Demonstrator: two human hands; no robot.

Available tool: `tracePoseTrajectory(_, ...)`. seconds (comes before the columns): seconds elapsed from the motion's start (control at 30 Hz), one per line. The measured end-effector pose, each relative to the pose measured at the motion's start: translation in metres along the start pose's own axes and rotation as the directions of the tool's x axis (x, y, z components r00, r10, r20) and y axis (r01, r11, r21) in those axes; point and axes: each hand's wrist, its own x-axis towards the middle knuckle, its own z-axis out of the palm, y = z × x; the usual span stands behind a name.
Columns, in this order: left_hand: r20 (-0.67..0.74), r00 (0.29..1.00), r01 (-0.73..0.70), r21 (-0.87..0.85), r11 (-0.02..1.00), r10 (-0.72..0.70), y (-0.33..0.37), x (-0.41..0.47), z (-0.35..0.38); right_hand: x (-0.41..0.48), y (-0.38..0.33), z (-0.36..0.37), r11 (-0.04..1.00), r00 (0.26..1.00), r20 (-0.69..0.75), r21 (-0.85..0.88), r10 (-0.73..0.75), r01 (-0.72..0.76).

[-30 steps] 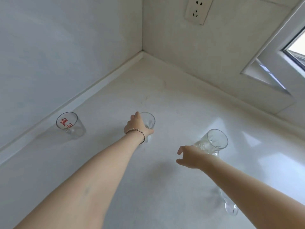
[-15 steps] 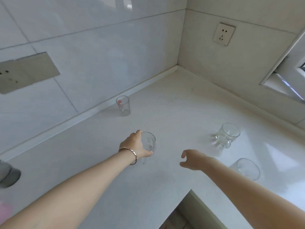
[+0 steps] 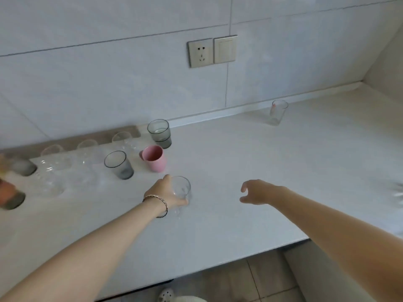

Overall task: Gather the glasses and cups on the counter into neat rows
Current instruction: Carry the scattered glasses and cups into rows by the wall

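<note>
Head view looks down on a white tabletop that runs along a tiled wall. The left hand grips a clear glass round its side, near the middle of the tabletop and just right of the gathered group. I cannot tell whether the base touches the surface. The right hand holds nothing. Its fingers are loosely curled and spread, and it hovers over bare surface well to the right of that glass.

Most of the work looks done. Toward the left end the vessels stand in rough rows. A tall grey glass is by the back edge, with a pink cup in front of it. A second grey glass stands left of the cup. Several blurred clear tumblers stretch on leftward. The darker items at the far left are too smeared to name.

What seems left is to set the held glass into line beside the pink cup. After that comes the lone glass standing by the back edge toward the right corner, well apart from the group. A blurred glassy shape at the right end may be another stray.
</note>
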Motion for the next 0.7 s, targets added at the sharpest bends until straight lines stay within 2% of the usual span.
tracePoseTrajectory(0.13, -0.031, 0.993, 0.112, -0.044, 0.993, -0.114, -0.103, -0.013, -0.026, 0.018, -0.092, 0.014, 0.993, 0.995, 0.021, -0.064, -0.095, 0.096)
tracePoseTrajectory(0.4, -0.052, 0.960, 0.261, -0.198, 0.945, -0.276, -0.299, -0.020, -0.075, 0.058, -0.268, 0.047, 0.979, 0.985, 0.044, -0.112, -0.166, 0.170)
tracePoseTrajectory(0.53, -0.100, 0.934, 0.308, -0.260, 0.915, -0.343, -0.362, -0.011, -0.095, 0.069, -0.321, 0.063, 0.978, 0.985, 0.062, -0.124, -0.159, 0.165)
tracePoseTrajectory(0.7, -0.091, 0.922, 0.341, -0.275, 0.899, -0.377, -0.406, 0.009, -0.108, 0.079, -0.350, 0.079, 0.977, 0.986, 0.101, -0.157, -0.129, 0.144)
